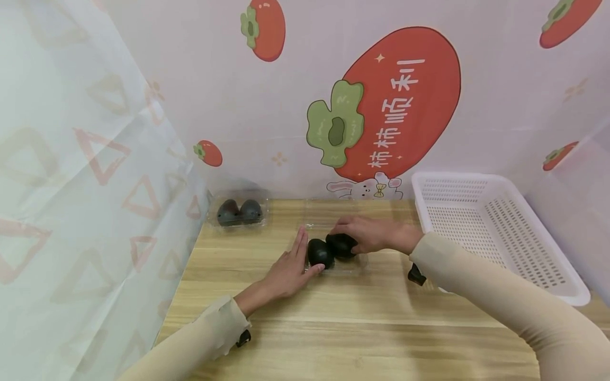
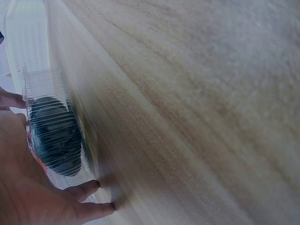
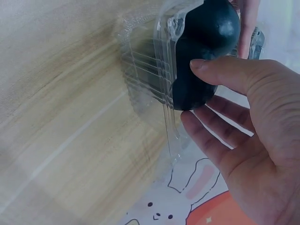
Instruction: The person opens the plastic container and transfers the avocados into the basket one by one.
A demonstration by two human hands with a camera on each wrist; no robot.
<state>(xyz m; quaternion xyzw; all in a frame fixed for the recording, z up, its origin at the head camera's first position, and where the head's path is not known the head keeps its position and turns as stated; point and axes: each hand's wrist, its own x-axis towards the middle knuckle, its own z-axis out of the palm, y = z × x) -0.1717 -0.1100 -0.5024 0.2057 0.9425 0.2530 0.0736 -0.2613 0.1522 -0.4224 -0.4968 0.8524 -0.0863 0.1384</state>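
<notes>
Two dark, glossy, egg-shaped avocados are at a clear plastic box (image 1: 350, 269) in the middle of the wooden table. My right hand (image 1: 364, 233) grips the right avocado (image 1: 341, 246) between thumb and fingers. In the right wrist view, this avocado (image 3: 190, 91) stands partly above the box's rim. The left avocado (image 1: 320, 253) sits at the box's left end, against the other. Beside it, my left hand (image 1: 288, 270) rests along the box with fingers straight and thumb near the front rim. Its fingertips (image 2: 91, 185) touch the tabletop in the left wrist view.
A closed clear box (image 1: 216, 219) with two dark avocados (image 1: 251, 210) stands at the back left. The white perforated basket (image 1: 495, 233) occupies the right side. A printed cloth (image 1: 286, 106) rises behind the table, with another cloth (image 1: 95, 185) at the left.
</notes>
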